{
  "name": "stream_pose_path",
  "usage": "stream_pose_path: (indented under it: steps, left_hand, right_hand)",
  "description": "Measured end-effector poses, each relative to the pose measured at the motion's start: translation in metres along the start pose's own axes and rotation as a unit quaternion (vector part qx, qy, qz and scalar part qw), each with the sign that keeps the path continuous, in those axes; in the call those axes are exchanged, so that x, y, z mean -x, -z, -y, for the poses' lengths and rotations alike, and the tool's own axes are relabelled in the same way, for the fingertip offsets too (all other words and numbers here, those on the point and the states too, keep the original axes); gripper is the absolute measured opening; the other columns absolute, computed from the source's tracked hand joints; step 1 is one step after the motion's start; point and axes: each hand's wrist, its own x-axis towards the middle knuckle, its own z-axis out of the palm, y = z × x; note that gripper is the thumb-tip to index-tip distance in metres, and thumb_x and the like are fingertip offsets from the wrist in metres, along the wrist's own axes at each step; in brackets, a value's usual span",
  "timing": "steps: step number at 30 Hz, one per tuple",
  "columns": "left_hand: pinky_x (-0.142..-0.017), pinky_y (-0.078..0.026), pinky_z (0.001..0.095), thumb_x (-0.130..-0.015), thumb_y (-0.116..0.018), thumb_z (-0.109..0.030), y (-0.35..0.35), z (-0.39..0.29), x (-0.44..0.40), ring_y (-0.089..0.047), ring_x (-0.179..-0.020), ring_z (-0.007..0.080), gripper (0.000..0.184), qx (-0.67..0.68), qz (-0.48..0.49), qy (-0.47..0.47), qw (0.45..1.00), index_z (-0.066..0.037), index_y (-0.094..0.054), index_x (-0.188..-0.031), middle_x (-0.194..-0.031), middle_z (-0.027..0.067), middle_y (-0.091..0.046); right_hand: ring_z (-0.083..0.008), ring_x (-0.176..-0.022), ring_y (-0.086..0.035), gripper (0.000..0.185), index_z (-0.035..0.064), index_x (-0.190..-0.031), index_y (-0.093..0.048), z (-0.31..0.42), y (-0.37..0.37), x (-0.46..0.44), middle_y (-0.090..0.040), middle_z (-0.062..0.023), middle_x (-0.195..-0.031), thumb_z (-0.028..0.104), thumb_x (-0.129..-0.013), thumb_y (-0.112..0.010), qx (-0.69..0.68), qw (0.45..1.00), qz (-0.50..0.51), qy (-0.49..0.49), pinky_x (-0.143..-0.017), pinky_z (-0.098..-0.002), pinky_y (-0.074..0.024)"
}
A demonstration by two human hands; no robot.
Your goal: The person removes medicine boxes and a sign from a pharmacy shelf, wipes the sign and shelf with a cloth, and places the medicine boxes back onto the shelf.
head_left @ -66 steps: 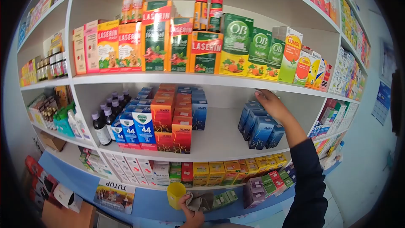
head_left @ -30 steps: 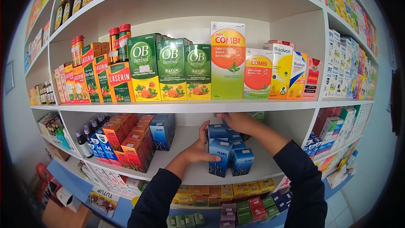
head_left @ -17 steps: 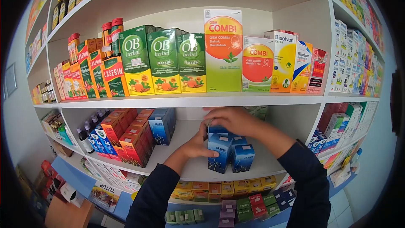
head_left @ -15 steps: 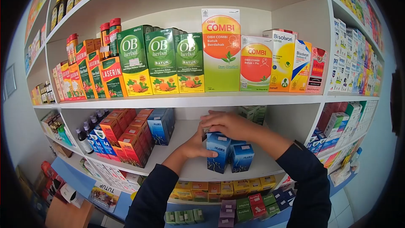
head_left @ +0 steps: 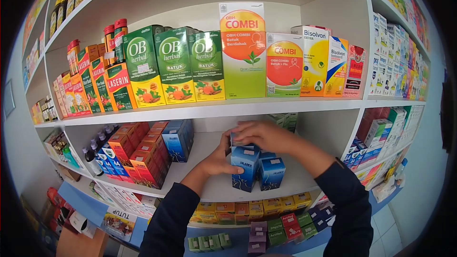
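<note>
On the middle shelf, a blue Siladex medicine box [head_left: 245, 164] stands upright near the front edge. My left hand [head_left: 216, 162] is closed around its left side, thumb pressed on the front face and the other fingers reaching behind. Beside it on the right stands a second, shorter-looking blue Siladex box [head_left: 272, 173], with another blue box top partly visible behind. My right hand [head_left: 264, 138] arches over the boxes with curled fingers, gripping the upper part of a bluish box behind the front one. That rear box is mostly hidden by my hands.
Red-orange boxes [head_left: 147, 162] and more blue boxes [head_left: 178, 140] stand left on the same shelf. Green boxes [head_left: 284, 121] sit behind my right hand. The upper shelf board [head_left: 204, 109] runs just above my hands. Yellow boxes [head_left: 271, 208] line the level below.
The view has shifted slightly. My right fingers have moved a little to the right, and more of the rear box shows between my hands. The front blue boxes keep their places.
</note>
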Motion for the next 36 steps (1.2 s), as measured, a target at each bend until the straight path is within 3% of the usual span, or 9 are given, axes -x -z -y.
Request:
stream_pose_path:
  steps: [5,7,14,17,19,23,25,30,36]
  left_hand:
    - [-0.110,-0.021,0.0389,-0.049,-0.087,-0.029,-0.001,-0.002,0.001,-0.027,-0.133,0.0335,0.133,0.000,-0.021,-0.011,1.000,-0.001,0.005,-0.142,-0.138,0.0214,-0.029]
    - [-0.110,-0.020,0.0397,-0.049,-0.087,-0.030,0.001,0.005,-0.001,-0.027,-0.133,0.0338,0.132,0.001,-0.011,-0.004,1.000,-0.001,0.003,-0.141,-0.138,0.0199,-0.030]
    - [-0.110,-0.021,0.0402,-0.049,-0.086,-0.030,-0.007,-0.005,-0.002,-0.028,-0.132,0.0338,0.127,-0.001,-0.028,-0.050,0.998,-0.002,-0.001,-0.140,-0.135,0.0180,-0.032]
    - [-0.110,-0.020,0.0420,-0.049,-0.086,-0.031,-0.003,-0.001,-0.001,-0.028,-0.131,0.0347,0.127,-0.006,-0.016,-0.030,0.999,-0.005,-0.002,-0.141,-0.135,0.0172,-0.032]
    - [-0.110,-0.018,0.0432,-0.049,-0.085,-0.032,-0.004,0.000,0.000,-0.029,-0.130,0.0351,0.125,-0.020,-0.031,-0.047,0.998,-0.006,-0.004,-0.140,-0.135,0.0164,-0.033]
    - [-0.110,-0.016,0.0428,-0.049,-0.085,-0.033,-0.005,0.002,-0.001,-0.029,-0.130,0.0348,0.125,0.005,-0.012,-0.046,0.999,-0.006,-0.004,-0.140,-0.134,0.0168,-0.033]
    - [-0.111,-0.015,0.0430,-0.050,-0.084,-0.033,-0.004,0.005,0.000,-0.027,-0.132,0.0346,0.125,0.019,-0.030,-0.038,0.999,-0.006,-0.003,-0.141,-0.136,0.0175,-0.032]
    - [-0.111,-0.013,0.0420,-0.052,-0.084,-0.031,-0.002,-0.002,0.001,-0.022,-0.135,0.0358,0.131,-0.025,-0.012,-0.033,0.999,-0.004,0.007,-0.142,-0.141,0.0199,-0.026]
    - [-0.110,-0.017,0.0366,-0.061,-0.081,-0.026,-0.020,-0.018,0.014,-0.022,-0.135,0.0364,0.133,-0.068,-0.021,-0.010,0.997,-0.001,0.026,-0.138,-0.144,0.0249,-0.020]
  right_hand:
    - [-0.0282,-0.113,-0.054,0.026,0.0077,-0.107,-0.066,0.025,0.025,0.006,-0.057,-0.0125,-0.123,0.004,-0.082,-0.059,0.096,0.992,0.057,-0.051,-0.095,-0.0373,-0.0438]
    - [-0.0285,-0.109,-0.057,0.026,0.0071,-0.105,-0.066,0.039,0.006,0.000,-0.058,-0.0129,-0.121,0.002,-0.080,-0.061,-0.107,0.993,-0.042,-0.007,-0.094,-0.0370,-0.0449]
    - [-0.0299,-0.105,-0.059,0.024,0.0044,-0.103,-0.066,0.049,0.020,0.037,-0.063,-0.0136,-0.113,0.000,-0.080,-0.057,0.013,0.999,0.011,0.040,-0.091,-0.0370,-0.0461]
    - [-0.0299,-0.103,-0.060,0.023,0.0049,-0.104,-0.065,0.044,0.038,0.030,-0.065,-0.0132,-0.106,0.005,-0.082,-0.058,0.016,0.997,0.070,-0.025,-0.089,-0.0368,-0.0463]
    - [-0.0289,-0.102,-0.059,0.022,0.0055,-0.105,-0.065,0.041,0.032,0.010,-0.064,-0.0131,-0.108,0.010,-0.084,-0.058,0.019,0.990,-0.062,-0.126,-0.089,-0.0354,-0.0456]
    - [-0.0262,-0.101,-0.060,0.022,0.0075,-0.106,-0.065,-0.001,0.003,-0.029,-0.064,-0.0109,-0.109,0.013,-0.086,-0.057,0.140,0.966,-0.154,-0.153,-0.089,-0.0335,-0.0451]
    - [-0.0246,-0.103,-0.060,0.022,0.0095,-0.106,-0.065,-0.023,-0.006,-0.032,-0.063,-0.0057,-0.113,0.017,-0.089,-0.056,0.104,0.994,-0.028,-0.014,-0.090,-0.0307,-0.0449]
    - [-0.0211,-0.099,-0.061,0.019,0.0114,-0.103,-0.067,-0.005,0.033,0.000,-0.064,-0.0052,-0.110,0.017,-0.088,-0.057,0.122,0.985,0.029,-0.119,-0.088,-0.0299,-0.0452]
    - [-0.0275,-0.089,-0.062,0.016,0.0006,-0.100,-0.061,0.006,0.004,0.015,-0.065,-0.0141,-0.096,0.005,-0.086,-0.055,0.008,0.964,-0.225,-0.142,-0.080,-0.0326,-0.0470]
